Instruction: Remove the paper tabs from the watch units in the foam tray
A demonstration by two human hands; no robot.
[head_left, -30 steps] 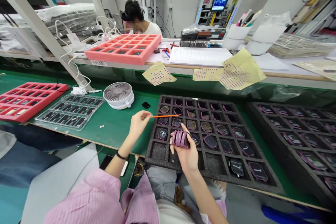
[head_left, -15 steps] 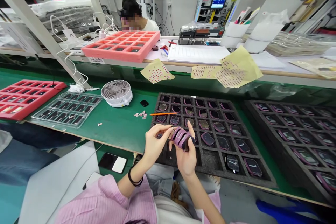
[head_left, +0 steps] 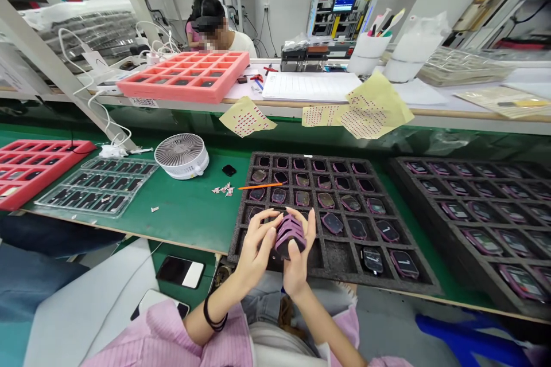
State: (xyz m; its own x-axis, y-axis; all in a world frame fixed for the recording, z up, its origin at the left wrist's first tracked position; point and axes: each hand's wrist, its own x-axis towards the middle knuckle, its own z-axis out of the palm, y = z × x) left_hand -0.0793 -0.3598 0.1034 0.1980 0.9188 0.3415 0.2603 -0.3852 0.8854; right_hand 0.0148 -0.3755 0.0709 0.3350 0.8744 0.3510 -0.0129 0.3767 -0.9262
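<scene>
A small stack of purple-framed watch cases (head_left: pixel 290 231) is held above the near edge of a dark foam tray (head_left: pixel 340 255). My right hand (head_left: pixel 298 266) wraps round the stack from below and the right, its thumb on the dark near face. On the stack's left side, my left hand (head_left: pixel 255 246) has its fingers closed against the upper left edge. Rows of similar watch cases fill many tray compartments; a few near the hands have nothing in them. An orange stick (head_left: pixel 260 186) lies across the tray's left edge.
A white fan (head_left: pixel 181 156), small white scraps (head_left: pixel 224 189) and a clear tray of dark parts (head_left: pixel 99 183) stand left. Another foam tray (head_left: pixel 434 206) is at the right. Yellow sheets (head_left: pixel 375 108) hang from the shelf. A person (head_left: pixel 241 42) sits beyond it.
The view has shifted slightly to the right. The stack has turned more upright, and my left fingers have come round its upper left side. My right thumb now lies on its near face.
</scene>
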